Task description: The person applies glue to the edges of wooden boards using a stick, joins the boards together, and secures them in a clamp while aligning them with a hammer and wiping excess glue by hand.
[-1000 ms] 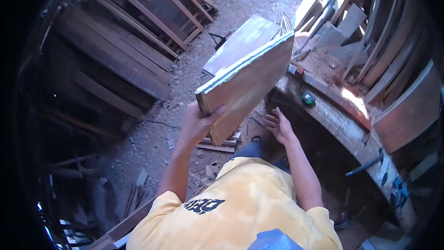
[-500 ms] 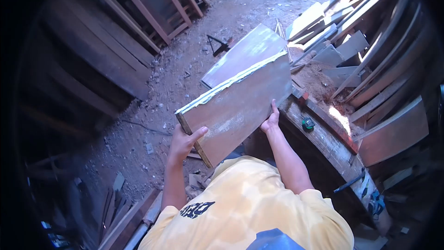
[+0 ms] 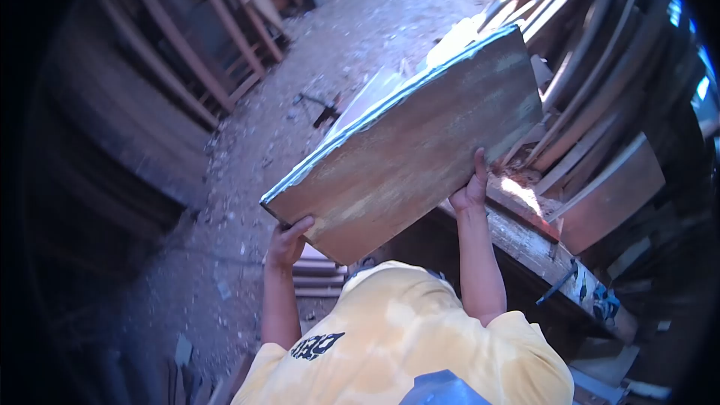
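A flat rectangular wooden panel is held up in front of me, tilted, its long pale rough edge facing away. At its near left corner my left hand is closed on it, thumb over the face. My right hand grips the lower long edge toward the right, thumb up along the face. Behind the raised panel, part of another pale board shows; the rest is hidden.
A worn wooden workbench runs along my right, with blue-handled tools at its near end. Long boards lean beyond it. Wooden frames stand at the left. Stacked boards lie below my left hand.
Both hands have raised the panel, bringing it closer and tilting it. It now covers more of the board behind and the bench's far end. My view has shifted slightly.
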The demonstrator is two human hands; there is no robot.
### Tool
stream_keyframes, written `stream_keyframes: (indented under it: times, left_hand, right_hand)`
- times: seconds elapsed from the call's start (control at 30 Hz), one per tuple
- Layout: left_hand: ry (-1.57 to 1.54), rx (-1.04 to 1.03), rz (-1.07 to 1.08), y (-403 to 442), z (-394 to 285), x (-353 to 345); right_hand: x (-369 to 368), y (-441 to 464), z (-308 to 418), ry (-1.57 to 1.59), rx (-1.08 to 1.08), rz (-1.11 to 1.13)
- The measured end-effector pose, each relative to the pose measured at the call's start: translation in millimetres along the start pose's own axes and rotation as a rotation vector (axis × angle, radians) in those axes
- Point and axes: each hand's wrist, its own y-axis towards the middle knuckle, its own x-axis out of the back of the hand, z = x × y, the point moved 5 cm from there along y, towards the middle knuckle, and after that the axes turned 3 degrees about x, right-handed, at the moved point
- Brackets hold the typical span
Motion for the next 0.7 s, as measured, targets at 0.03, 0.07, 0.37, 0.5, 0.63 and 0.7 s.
stream_keyframes:
  times: [0.03,0.07,0.37,0.5,0.63,0.7]
  left_hand:
    - [-0.041,-0.01,0.057,16,2,-4]
    - [-0.084,-0.019,0.108,34,4,-8]
    - [0.099,0.122,0.352,68,-7,-114]
    - [-0.07,-0.041,0.568,45,-70,-179]
    - [-0.404,-0.13,0.677,12,-99,-206]
    - [-0.471,-0.082,0.615,5,-92,-202]
  right_hand:
    - [-15,-3,21,-0.04,0.067,0.011]
    - [-25,-8,40,-0.033,0.123,0.007]
    - [-136,-72,202,-0.643,1.175,-0.018]
    - [-182,-76,217,-1.176,1.238,-0.021]
    - [-210,-66,196,-1.618,1.343,0.257]
    - [-211,-58,175,-1.768,1.64,0.789]
